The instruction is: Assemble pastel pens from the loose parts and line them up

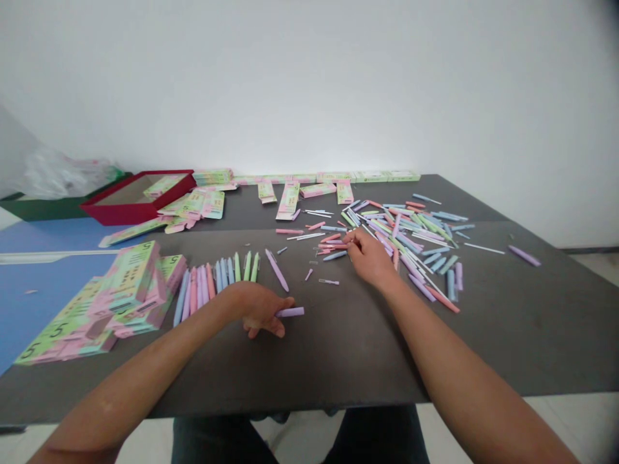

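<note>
Pastel pens and pen parts (401, 235), pink, lilac, blue and green, in a loose scattered heap across the dark table (338, 367). Left hand (258, 308) curled narrow around a lilac pen barrel (290, 312), one end poking past the fingers. Right hand (370, 258) drawn narrow at the heap's near edge, fingertips (349, 237) among thin pieces (333, 245), whether gripping any too small to tell. Just beyond the left hand, a neat side-by-side row of finished-looking pens (203, 287), apparently kept apart from the heap. Further left, stacked pink-and-green cartons (130, 277) with a large printed "5", smaller print unreadable. Along the far side, flat card sleeves (290, 200), and a red tray (104, 206) holding more.
</note>
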### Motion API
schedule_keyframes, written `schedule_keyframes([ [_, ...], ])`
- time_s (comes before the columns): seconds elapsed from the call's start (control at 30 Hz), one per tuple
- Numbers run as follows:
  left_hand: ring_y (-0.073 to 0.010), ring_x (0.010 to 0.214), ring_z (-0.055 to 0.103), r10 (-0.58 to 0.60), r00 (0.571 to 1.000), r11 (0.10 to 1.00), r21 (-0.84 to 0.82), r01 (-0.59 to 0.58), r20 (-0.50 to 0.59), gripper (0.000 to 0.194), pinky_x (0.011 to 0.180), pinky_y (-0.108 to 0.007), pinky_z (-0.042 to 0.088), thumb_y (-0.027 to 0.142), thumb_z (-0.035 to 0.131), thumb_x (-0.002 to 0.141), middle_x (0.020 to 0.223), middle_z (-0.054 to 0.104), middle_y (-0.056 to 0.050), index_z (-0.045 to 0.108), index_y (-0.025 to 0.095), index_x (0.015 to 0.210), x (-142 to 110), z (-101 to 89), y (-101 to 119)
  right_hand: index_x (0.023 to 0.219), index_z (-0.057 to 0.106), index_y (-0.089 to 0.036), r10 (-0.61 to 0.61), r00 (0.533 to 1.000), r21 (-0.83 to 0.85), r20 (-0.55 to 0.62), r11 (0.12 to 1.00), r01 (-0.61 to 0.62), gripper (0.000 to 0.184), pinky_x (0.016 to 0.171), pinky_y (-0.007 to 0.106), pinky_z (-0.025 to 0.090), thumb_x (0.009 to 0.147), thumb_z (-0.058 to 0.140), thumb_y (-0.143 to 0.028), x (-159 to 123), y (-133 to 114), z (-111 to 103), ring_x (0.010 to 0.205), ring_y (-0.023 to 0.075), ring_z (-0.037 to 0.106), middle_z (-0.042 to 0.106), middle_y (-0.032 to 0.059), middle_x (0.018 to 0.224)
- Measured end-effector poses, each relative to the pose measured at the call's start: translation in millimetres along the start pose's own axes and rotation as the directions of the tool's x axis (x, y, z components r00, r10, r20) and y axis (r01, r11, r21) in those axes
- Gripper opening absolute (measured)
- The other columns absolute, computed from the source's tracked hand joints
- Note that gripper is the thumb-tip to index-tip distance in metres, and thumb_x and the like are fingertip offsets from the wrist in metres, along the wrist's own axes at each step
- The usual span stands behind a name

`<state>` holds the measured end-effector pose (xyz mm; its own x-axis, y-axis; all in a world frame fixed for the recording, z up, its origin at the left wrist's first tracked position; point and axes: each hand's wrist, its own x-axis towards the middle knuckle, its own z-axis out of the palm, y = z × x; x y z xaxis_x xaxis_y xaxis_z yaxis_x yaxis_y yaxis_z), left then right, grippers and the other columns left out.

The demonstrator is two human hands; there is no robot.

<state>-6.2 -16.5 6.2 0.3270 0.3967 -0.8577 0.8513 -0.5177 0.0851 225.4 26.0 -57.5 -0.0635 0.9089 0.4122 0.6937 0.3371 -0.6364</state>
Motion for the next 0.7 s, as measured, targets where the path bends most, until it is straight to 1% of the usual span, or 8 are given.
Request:
schedule_keyframes([
  [0.1, -0.0245, 0.083, 0.067, 0.003, 1.0, 1.0, 0.0, -0.003, 0.006, 0.07, 0.067, -0.031, 0.046, 0.035, 0.049, 0.088, 0.082, 0.074, -0.014, 0.016, 0.012, 0.146, 0, -0.6, -1, 0.086, 0.059, -0.019, -0.036, 0.997, -0.006, 0.07, 0.999, 0.036, 0.019, 0.064, 0.027, 0.036, 0.081, 0.041, -0.018, -2, -2, 5, 0.07, 0.0172, 0.054, 0.064, 0.0037, 0.08],
  [0.2, -0.0246, 0.082, 0.067, 0.0, 1.0, 1.0, 0.017, 0.0, 0.006, 0.071, 0.067, -0.031, 0.046, 0.035, 0.048, 0.088, 0.081, 0.074, -0.014, 0.015, 0.012, 0.146, 1, -1.0, -2, 0.088, 0.058, -0.02, -0.047, 0.99, -0.023, 0.132, 0.998, 0.05, 0.019, 0.069, 0.027, 0.037, 0.083, 0.04, -0.016, -6, -7, 14, 0.078, 0.0182, 0.056, 0.065, 0.0046, 0.087],
  [0.3, -0.0243, 0.081, 0.067, 0.001, 1.0, 1.0, 0.02, -0.001, 0.008, 0.072, 0.064, -0.029, 0.046, 0.036, 0.049, 0.087, 0.08, 0.074, -0.013, 0.015, 0.013, 0.146, 3, -0.5, -3, 0.094, 0.057, -0.02, -0.061, 0.97, -0.055, 0.236, 0.996, 0.076, 0.02, 0.072, 0.028, 0.036, 0.083, 0.041, -0.015, -13, -18, 23, 0.086, 0.0191, 0.057, 0.065, 0.0056, 0.094],
  [0.4, -0.0245, 0.081, 0.067, 0.006, 1.0, 1.0, 0.011, -0.006, 0.01, 0.072, 0.064, -0.029, 0.046, 0.034, 0.049, 0.087, 0.081, 0.074, -0.013, 0.015, 0.013, 0.147, 4, -0.4, -4, 0.098, 0.055, -0.021, -0.068, 0.946, -0.1, 0.315, 0.99, 0.105, 0.019, 0.069, 0.027, 0.035, 0.085, 0.042, -0.019, -19, -29, 28, 0.083, 0.019, 0.057, 0.065, 0.0049, 0.09],
  [0.53, -0.0247, 0.081, 0.067, -0.004, 1.0, 1.0, -0.002, 0.004, 0.017, 0.074, 0.067, -0.031, 0.047, 0.033, 0.049, 0.087, 0.083, 0.074, -0.014, 0.011, 0.012, 0.147, 4, -1.7, -4, 0.095, 0.055, -0.021, -0.062, 0.934, -0.146, 0.352, 0.982, 0.12, 0.015, 0.065, 0.027, 0.032, 0.088, 0.041, -0.023, -21, -35, 27, 0.08, 0.0184, 0.057, 0.065, 0.0041, 0.083],
  [0.7, -0.024, 0.075, 0.068, -0.021, 1.0, 1.0, -0.017, 0.021, 0.005, 0.076, 0.062, -0.029, 0.047, 0.032, 0.049, 0.086, 0.081, 0.074, -0.014, 0.009, 0.012, 0.147, 6, -1.8, -5, 0.09, 0.055, -0.021, -0.058, 0.926, -0.173, 0.374, 0.976, 0.131, 0.015, 0.064, 0.027, 0.031, 0.089, 0.042, -0.027, -25, -37, 32, 0.08, 0.0185, 0.058, 0.065, 0.0054, 0.084],
])
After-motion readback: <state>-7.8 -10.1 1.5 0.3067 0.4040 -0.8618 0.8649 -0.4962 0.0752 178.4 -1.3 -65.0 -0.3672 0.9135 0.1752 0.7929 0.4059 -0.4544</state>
